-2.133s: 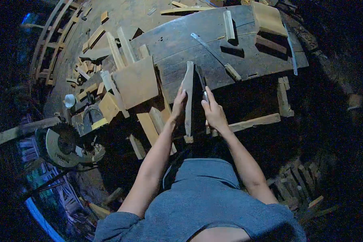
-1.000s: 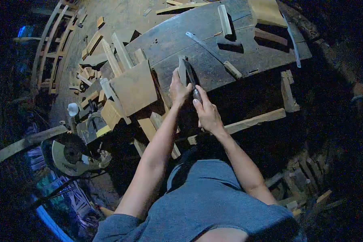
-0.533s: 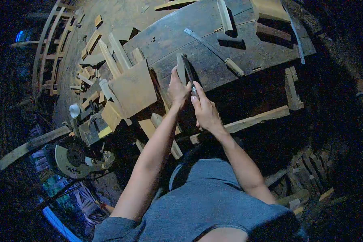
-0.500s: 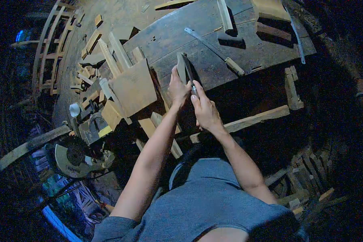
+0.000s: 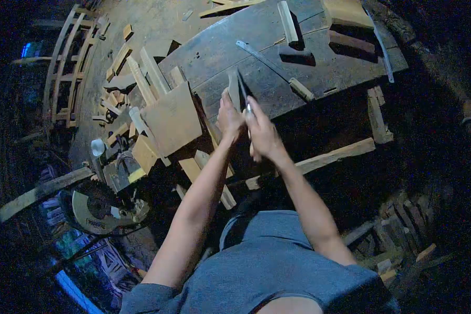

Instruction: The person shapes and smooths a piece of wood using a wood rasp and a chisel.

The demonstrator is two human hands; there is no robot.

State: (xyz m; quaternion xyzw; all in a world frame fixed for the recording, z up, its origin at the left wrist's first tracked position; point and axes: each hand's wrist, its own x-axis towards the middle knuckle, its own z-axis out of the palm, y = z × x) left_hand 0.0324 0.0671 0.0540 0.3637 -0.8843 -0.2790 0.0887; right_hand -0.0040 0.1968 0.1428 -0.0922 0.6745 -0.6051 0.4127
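Observation:
My left hand (image 5: 230,119) is closed around a small, pale, curved piece of wood (image 5: 233,88) just over the near edge of the workbench (image 5: 209,57). My right hand (image 5: 264,135) grips the handle end of a file (image 5: 242,86), a long dark blade with a shiny ferrule. The file's blade lies along the right side of the wood piece, close against it. Motion blurs the file and the right hand slightly. Beside my left hand, a flat square board (image 5: 174,119) rests at the bench's edge.
A thin metal strip with a wooden end (image 5: 264,58) lies beyond my hands. Thick wood blocks (image 5: 348,13) and a long metal ruler (image 5: 383,47) are at the far right. Offcuts (image 5: 146,152) crowd the left, above a circular power saw (image 5: 91,212).
My right hand and the file have shifted slightly left and up along the wood piece. My left hand keeps its hold on the wood, nearly still.

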